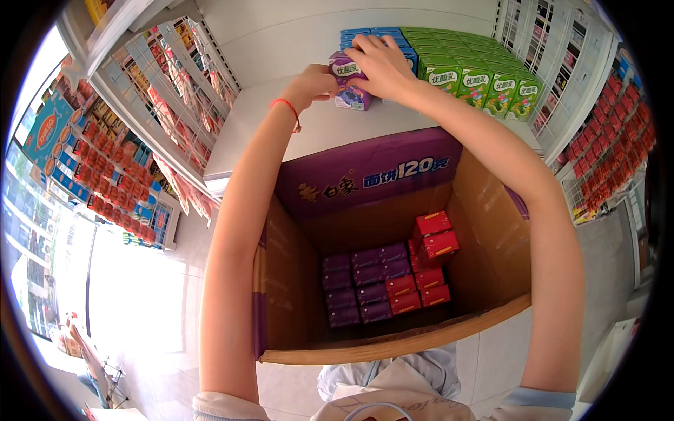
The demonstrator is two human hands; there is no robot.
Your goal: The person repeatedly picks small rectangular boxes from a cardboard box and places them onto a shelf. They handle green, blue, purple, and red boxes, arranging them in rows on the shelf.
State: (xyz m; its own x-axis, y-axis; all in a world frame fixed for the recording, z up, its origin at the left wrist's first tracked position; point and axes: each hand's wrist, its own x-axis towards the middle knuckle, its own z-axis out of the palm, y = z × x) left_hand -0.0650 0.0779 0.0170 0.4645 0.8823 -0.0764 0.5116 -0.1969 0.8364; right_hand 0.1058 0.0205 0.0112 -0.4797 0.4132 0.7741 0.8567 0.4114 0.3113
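Note:
A purple drink carton point(352, 99) with a blueberry picture stands upright on the white shelf point(253, 126). My left hand point(314, 84) holds its left side, while the fingers of my right hand point(382, 66) rest around its top and right side. Behind my right hand are blue drink cartons point(376, 31), partly hidden by it. Rows of green drink cartons point(466, 66) stand to their right. Below my forearms is an open cardboard box point(300, 358). Inside it sit several purple cartons point(363, 279) at the left and several red cartons point(434, 231) at the right, some stacked higher.
White wire-grid panels point(174, 89) bound the shelf on the left, with another grid panel point(553, 58) on the right. Red hanging packets point(613, 126) are beyond the right panel. A display of packaged goods point(116, 179) stands at the left, near a bright window point(47, 263).

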